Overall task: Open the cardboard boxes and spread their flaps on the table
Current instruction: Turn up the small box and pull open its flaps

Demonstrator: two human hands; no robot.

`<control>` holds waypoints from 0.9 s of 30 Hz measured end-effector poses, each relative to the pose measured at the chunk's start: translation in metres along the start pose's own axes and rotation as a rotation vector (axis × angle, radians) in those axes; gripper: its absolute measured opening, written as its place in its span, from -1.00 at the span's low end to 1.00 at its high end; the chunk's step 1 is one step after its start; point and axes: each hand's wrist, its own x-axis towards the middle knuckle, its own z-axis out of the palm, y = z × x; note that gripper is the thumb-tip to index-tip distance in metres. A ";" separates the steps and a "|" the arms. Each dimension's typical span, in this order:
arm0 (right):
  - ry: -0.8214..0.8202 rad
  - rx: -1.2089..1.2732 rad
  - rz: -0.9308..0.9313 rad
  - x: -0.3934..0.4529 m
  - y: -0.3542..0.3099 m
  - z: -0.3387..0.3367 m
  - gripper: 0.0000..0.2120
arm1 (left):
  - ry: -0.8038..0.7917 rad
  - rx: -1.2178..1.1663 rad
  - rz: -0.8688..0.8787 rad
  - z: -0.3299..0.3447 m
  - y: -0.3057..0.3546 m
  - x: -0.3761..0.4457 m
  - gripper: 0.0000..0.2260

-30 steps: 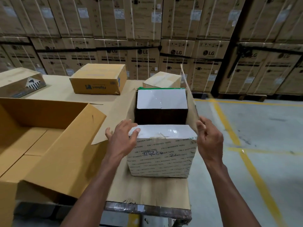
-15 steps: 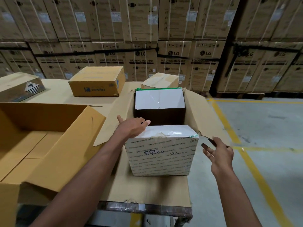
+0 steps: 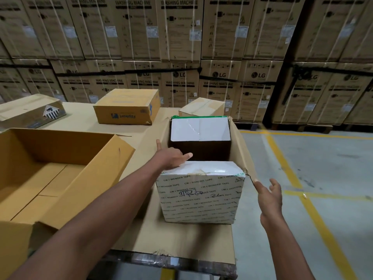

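"CM-1 WONDER TAPE" is being shown in repeated print across the white wrapped box point(image 3: 199, 190), with a handwritten scrawl on its front that cannot be read. "Flipkart" is being displayed upside down on the closed brown box point(image 3: 127, 107) farther back on the table point(image 3: 80, 118), and "LG" and "WASHING MACHINE" are being carried by the stacked cartons point(image 3: 179, 81) behind.

The wrapped box is being kept on the spread flaps of an opened cardboard box point(image 3: 181, 237) at the table's near right edge, just in front of a dark box with a white top point(image 3: 200, 131). Its top left edge is being touched by the left hand point(image 3: 171, 158), fingers straight – nothing is being gripped. The right hand point(image 3: 269, 196) is being held in the air just beside the torn right flap point(image 3: 241, 146), fingers relaxed and holding nothing.

Compared with half a second earlier, the right hand is being carried slightly higher – the left hand's place on the box is being kept. A large open box point(image 3: 60, 168) is being left at the left.
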 end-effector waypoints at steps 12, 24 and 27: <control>0.220 -0.362 -0.831 -0.011 -0.043 0.000 -0.79 | 0.963 -0.162 0.124 -0.065 0.002 -0.057 -0.62; -0.645 -0.168 -0.449 -0.024 -0.090 -0.001 -0.86 | 0.099 -0.465 0.160 -0.037 -0.025 -0.166 -0.79; -0.683 -0.352 -0.526 -0.029 -0.081 0.009 -0.82 | 0.172 -0.394 0.177 -0.007 -0.026 -0.153 -0.78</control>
